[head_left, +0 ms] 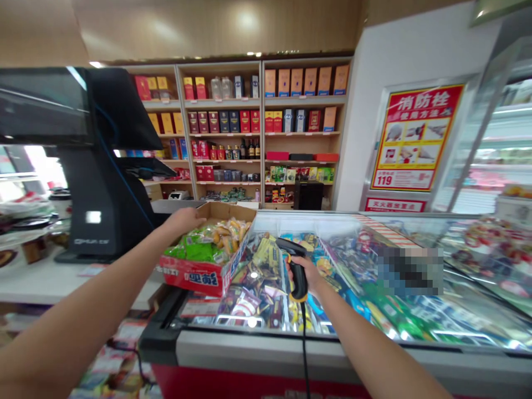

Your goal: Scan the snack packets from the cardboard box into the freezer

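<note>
My right hand [308, 271] is wrapped round the handle of a black and yellow barcode scanner [298, 280], held above the glass top of a chest freezer. Its head points left, and a black cable hangs down from the handle. My left hand [183, 223] grips the back left edge of a red printed cardboard box [201, 281]; part of its fingers is hidden. The open box holds green packets [201, 248] and yellow-wrapped snacks [230, 235]. It stands at the left end of the freezer, beside the counter.
A chest freezer [249, 350] full of wrapped ice creams spans the front. To the left, a black checkout terminal [103, 205] stands on a white counter [124, 285]. Shelves [224, 103] of boxed bottles line the back wall. A red and yellow fire-hydrant sign [418, 138] hangs at right.
</note>
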{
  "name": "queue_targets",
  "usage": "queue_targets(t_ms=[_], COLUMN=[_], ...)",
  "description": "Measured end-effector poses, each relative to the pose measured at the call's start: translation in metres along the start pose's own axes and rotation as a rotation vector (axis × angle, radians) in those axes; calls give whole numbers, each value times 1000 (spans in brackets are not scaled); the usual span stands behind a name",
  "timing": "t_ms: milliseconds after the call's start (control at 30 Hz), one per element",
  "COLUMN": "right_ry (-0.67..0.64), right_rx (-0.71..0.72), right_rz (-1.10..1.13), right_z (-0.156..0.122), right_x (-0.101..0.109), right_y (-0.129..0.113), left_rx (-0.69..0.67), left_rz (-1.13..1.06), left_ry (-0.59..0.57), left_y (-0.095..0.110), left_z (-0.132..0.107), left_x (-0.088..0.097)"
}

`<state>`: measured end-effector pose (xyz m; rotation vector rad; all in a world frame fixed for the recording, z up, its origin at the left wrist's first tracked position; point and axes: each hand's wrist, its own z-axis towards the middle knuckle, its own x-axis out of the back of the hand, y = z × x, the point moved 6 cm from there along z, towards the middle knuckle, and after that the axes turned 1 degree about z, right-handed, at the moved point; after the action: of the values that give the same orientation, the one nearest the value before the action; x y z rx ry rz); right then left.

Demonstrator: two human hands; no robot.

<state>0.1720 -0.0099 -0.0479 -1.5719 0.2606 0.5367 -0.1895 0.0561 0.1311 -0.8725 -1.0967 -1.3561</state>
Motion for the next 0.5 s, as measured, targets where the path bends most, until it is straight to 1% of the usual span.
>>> queue_targets(t_ms=[33,67,100,167,233,333,367,500], right_ry=[-5,-9,-13,-18,-22,-21,-19,-9], right_rx=[0,0,1,1,1,-9,-15,-37], right_rz=[-3,-9,-15,-27,-34,-30,-26,-5], right_z=[0,0,0,0,-1,-3,-3,-2], right_x=[0,-1,-2,-3,-4,-5,-5,-5], right_y=[0,0,0,-1,-2,-3,-3,-1], left_rx=[68,105,109,52,-12,-44,-41,-34], left_rz=[87,154,192,189,126,20,0,-96], left_ry=[-24,-65,-108,-146,-112,-27,-26,-83], left_y=[-17,-29,-37,-40,-32,-10,-1,34], left_z=[-5,-11,-17,-28,-35,-39,-39,-35], left_x=[0,-3,-9,-22,-30,-37,-41,-57])
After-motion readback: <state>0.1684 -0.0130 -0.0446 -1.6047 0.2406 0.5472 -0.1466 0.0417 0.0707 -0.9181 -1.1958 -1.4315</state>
